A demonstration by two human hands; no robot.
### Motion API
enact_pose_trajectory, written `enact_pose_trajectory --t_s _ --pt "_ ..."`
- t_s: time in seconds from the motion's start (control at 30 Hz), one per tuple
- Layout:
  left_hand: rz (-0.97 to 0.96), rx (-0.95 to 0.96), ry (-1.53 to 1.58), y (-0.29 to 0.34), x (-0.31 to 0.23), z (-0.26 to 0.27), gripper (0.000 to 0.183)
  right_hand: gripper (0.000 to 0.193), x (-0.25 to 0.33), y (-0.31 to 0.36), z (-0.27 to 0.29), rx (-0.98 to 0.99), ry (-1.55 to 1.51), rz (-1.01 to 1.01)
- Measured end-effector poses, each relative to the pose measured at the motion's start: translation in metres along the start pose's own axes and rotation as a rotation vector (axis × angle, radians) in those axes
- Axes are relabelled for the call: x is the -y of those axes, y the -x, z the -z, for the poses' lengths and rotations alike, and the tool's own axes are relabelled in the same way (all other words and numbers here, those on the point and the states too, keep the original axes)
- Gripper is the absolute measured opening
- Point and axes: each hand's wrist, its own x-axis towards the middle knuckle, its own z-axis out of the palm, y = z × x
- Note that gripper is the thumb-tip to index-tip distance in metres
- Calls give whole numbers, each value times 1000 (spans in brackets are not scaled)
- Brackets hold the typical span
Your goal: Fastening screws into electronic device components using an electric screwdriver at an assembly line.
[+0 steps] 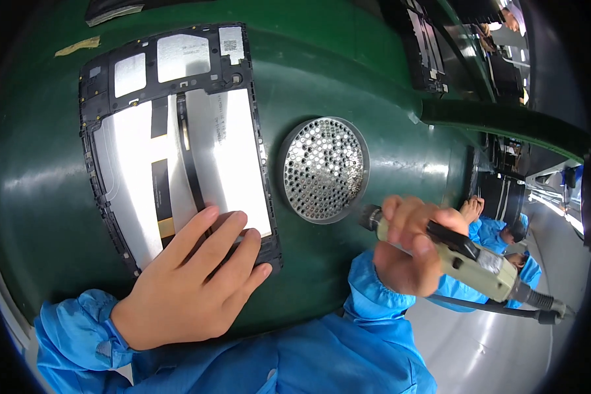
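A tablet-like device chassis (241,154) lies on the green work surface, with a black frame and silvery panels inside. My left hand (197,276) rests flat over its near end, fingers stretched and spread, covering part of the frame. In my right hand (414,240) is a beige electric screwdriver (482,266) with a black lever and a cable at its rear. My fingers wrap round its front part, and its dark nose points left, toward a round metal dish (366,172). That dish has a plate full of small holes, many apparently holding tiny screws. The screwdriver's tip is apart from the chassis.
Yellowish tape (77,46) lies at the far left, near a dark device (115,13). A green rail (505,125) crosses at right, with another device part (427,49) beyond it. Co-workers in blue sleeves (486,230) sit farther right.
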Motion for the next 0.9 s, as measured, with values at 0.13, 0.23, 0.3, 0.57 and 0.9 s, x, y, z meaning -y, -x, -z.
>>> enact_pose_trajectory --t_s 0.13,0.23,0.3,0.57,0.9 --pt "-20 -28 34 0 0 3 24 35 31 6 -14 1 -6 39" --pt "0 -44 57 0 0 1 21 32 41 17 -26 181 -46 0" --pt "22 -48 82 0 -1 1 20 29 42 20 -37 338 -12 -69" --pt "54 -134 111 2 -2 -3 20 31 29 25 -55 367 -32 -64" --pt "22 -123 85 2 -1 -3 19 29 23 27 -59 380 -42 -51"
